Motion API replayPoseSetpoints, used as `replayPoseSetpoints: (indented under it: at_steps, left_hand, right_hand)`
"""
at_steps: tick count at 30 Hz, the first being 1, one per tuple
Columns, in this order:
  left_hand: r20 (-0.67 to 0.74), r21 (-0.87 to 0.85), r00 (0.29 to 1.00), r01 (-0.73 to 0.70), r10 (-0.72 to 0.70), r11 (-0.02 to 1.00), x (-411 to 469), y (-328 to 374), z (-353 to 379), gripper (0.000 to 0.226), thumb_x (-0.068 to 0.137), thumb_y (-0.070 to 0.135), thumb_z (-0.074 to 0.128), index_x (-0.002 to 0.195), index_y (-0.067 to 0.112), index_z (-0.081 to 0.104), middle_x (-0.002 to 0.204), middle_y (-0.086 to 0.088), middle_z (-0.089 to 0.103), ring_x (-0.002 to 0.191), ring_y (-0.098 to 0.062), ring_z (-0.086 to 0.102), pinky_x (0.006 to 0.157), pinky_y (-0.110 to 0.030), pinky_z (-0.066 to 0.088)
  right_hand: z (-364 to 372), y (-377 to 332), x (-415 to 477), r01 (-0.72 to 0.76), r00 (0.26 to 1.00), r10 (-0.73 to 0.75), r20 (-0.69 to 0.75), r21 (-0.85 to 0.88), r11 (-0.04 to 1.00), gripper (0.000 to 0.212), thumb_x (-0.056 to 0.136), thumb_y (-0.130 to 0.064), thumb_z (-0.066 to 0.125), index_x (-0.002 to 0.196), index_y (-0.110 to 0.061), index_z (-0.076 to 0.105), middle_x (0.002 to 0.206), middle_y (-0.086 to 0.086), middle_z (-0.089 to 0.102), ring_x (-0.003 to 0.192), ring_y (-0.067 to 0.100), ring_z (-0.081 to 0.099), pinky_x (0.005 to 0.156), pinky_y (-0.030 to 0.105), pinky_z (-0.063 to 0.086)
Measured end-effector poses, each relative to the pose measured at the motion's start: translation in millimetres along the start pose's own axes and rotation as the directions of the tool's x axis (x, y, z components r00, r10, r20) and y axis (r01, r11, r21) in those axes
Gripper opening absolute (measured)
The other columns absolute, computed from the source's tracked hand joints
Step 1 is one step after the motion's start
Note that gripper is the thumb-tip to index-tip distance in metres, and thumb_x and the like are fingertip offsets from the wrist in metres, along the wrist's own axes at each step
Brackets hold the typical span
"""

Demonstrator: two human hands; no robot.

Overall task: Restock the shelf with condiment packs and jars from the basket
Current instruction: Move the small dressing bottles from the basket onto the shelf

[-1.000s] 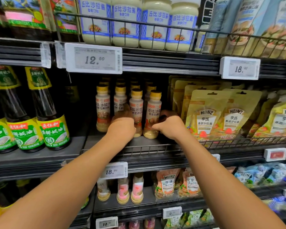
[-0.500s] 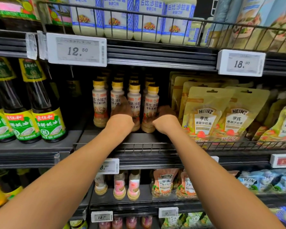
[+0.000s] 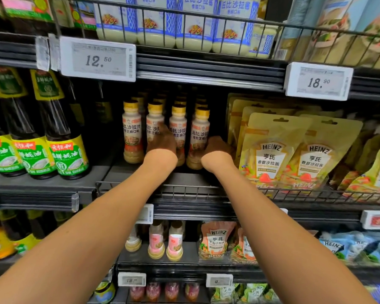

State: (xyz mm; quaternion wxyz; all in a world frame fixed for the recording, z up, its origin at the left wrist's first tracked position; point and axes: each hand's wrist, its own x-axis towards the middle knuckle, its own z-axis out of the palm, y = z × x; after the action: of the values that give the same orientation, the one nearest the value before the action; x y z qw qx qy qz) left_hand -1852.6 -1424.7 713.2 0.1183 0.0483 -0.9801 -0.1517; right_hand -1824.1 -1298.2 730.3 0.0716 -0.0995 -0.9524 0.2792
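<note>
Dark sauce bottles stand far left. The left grip is in among the front-row dressing bottles on the shelf, fingers hidden, hold unclear. The right grip sits against the end bottle, equally unclear. Yellow pouches crowd just beside it.

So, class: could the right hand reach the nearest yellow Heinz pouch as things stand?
Probably yes: the right hand sits just beside the Heinz pouch, with nothing visible between them.

I read: left price tag, 12.50; right price tag, 18.90. Yellow pouches and orange pouch below, HEINZ.
</note>
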Motion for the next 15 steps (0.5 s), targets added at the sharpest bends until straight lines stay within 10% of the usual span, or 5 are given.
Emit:
replayPoseSetpoints:
  at_steps: [6,12,15]
  left_hand:
    - [0.065,-0.101,0.998,0.027,-0.021,0.995,-16,-9,-8,0.050,0.094,0.016,0.061,0.138,0.007,0.040,0.131,-0.020,0.055,0.117,-0.039,0.057,0.087,-0.043,0.048]
    - [-0.161,-0.360,0.986,-0.107,0.052,0.927,-51,-55,-18,0.029,0.088,0.038,0.066,0.091,0.009,0.062,0.086,-0.004,0.066,0.084,-0.024,0.063,0.070,-0.031,0.049]
    - [-0.256,-0.507,0.967,-0.141,0.008,0.850,-70,-79,-34,0.021,0.085,0.041,0.069,0.094,0.026,0.057,0.077,0.014,0.061,0.071,-0.001,0.058,0.061,-0.019,0.042]
  right_hand:
    - [5,12,-16,0.066,0.997,-0.064,-0.030,0.059,0.996,0.058,0.084,-0.034,0.076,0.131,-0.008,0.054,0.125,0.014,0.063,0.110,0.033,0.063,0.075,0.028,0.041]
    - [13,10,-49,0.291,0.931,-0.201,-0.303,0.288,0.912,0.023,0.087,-0.034,0.069,0.079,-0.016,0.058,0.076,-0.004,0.061,0.066,0.014,0.057,0.048,0.017,0.036]
    - [21,-11,-70,0.427,0.901,-0.322,-0.293,0.461,0.778,0.015,0.090,-0.029,0.070,0.083,-0.027,0.057,0.074,-0.014,0.061,0.067,-0.001,0.060,0.057,0.005,0.042]
